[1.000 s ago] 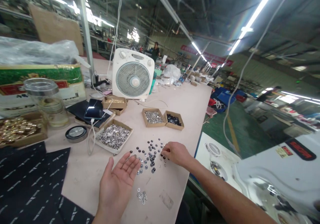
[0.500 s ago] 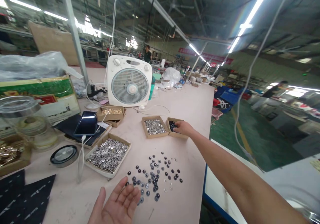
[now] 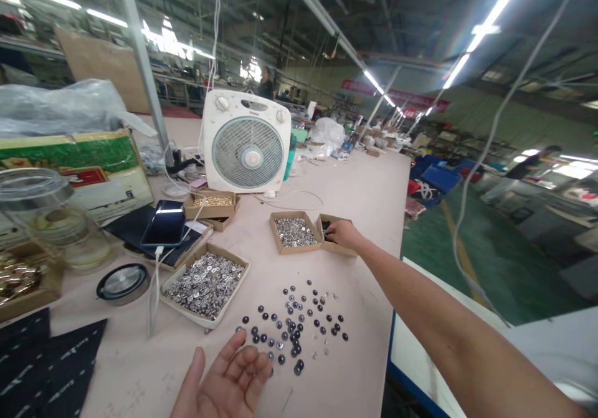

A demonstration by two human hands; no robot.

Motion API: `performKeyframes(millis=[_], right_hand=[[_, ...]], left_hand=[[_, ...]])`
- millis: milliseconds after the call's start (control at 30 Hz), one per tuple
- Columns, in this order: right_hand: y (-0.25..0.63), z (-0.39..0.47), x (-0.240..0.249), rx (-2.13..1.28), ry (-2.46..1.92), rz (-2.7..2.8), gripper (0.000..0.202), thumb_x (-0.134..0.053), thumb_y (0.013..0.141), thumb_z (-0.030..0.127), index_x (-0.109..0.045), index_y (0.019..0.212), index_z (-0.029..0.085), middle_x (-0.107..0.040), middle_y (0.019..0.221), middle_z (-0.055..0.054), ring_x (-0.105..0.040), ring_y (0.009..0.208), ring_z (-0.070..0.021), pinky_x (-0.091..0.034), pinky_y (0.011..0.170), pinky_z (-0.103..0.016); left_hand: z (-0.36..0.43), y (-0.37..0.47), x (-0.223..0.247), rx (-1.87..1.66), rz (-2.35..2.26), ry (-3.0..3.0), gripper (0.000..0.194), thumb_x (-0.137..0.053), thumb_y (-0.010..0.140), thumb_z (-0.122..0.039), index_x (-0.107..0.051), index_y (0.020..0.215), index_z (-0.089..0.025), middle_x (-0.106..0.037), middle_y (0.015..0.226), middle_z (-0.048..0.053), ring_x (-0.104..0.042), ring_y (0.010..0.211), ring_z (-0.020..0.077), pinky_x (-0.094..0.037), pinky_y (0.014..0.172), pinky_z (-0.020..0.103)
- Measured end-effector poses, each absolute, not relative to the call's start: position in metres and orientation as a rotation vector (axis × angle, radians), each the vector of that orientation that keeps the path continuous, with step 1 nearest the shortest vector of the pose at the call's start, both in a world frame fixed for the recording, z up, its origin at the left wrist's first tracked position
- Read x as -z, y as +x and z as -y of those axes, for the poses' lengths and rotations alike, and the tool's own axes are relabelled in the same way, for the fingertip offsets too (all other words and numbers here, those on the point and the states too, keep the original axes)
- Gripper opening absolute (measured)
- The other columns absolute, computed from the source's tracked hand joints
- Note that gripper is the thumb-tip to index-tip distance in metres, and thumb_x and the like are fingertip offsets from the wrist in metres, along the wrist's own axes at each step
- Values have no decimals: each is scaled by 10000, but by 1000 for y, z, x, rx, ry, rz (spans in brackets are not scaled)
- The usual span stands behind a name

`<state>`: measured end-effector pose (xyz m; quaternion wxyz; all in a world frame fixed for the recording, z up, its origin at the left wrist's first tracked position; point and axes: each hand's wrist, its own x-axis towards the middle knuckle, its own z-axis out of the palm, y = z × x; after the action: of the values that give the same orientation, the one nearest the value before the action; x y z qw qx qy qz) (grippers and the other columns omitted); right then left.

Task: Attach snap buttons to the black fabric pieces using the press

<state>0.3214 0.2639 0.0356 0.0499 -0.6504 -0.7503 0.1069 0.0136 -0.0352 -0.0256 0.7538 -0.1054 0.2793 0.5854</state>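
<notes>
My right hand (image 3: 344,234) reaches into a small cardboard box (image 3: 348,251) of dark snap buttons. Its fingers curl down inside, so what lies between them is hidden. My left hand (image 3: 227,380) is palm up near the table's front, fingers apart and slightly bent, with nothing in it. Just beyond its fingertips, many round dark snap buttons (image 3: 295,337) lie scattered on the pale table, and a few small clear pieces (image 3: 315,338) are among them at the right. A second cardboard box (image 3: 295,232), full of silver metal snap parts, stands against the first.
Left of the buttons stands a larger tray (image 3: 205,287) of silver snap parts. Behind it are a phone (image 3: 163,223) with a white cable, a box of gold parts (image 3: 210,203) and a white fan (image 3: 247,144). A round lid (image 3: 122,284) and dark fabric pieces (image 3: 70,368) lie at left.
The camera view has shifted slightly, moving the scene a little to the right. My right hand stays in the box, its fingers more curled. My left hand remains palm up and open.
</notes>
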Motion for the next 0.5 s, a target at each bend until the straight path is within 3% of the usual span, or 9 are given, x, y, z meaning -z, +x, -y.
performKeyframes(millis=[167, 300, 500], right_hand=[[327, -248, -60, -466, -2059, 1942, 145, -678, 742, 153, -769, 853, 139, -645, 554, -23, -597, 539, -139, -472, 535, -215], [312, -222, -89, -664, -1977, 1823, 153, -697, 774, 194, -748, 897, 117, -690, 651, -43, -631, 569, -122, -540, 578, -205], [219, -119, -99, -1327, -1549, 1937, 188, -736, 745, 255, -735, 880, 124, -713, 709, -49, -654, 627, -144, -565, 634, -252]], left_hand=[[36, 17, 20, -1299, -568, -214, 394, -447, 916, -370, -677, 1060, -85, -704, 908, 180, -695, 881, 282, -569, 849, 457], [37, 20, 13, -1343, -539, -204, 391, -444, 931, -366, -673, 1059, -76, -696, 987, 190, -682, 961, 288, -551, 900, 463], [36, 22, 1, -1430, -581, -187, 397, -430, 952, -360, -654, 1093, -64, -628, 1206, 221, -615, 1129, 303, -528, 953, 448]])
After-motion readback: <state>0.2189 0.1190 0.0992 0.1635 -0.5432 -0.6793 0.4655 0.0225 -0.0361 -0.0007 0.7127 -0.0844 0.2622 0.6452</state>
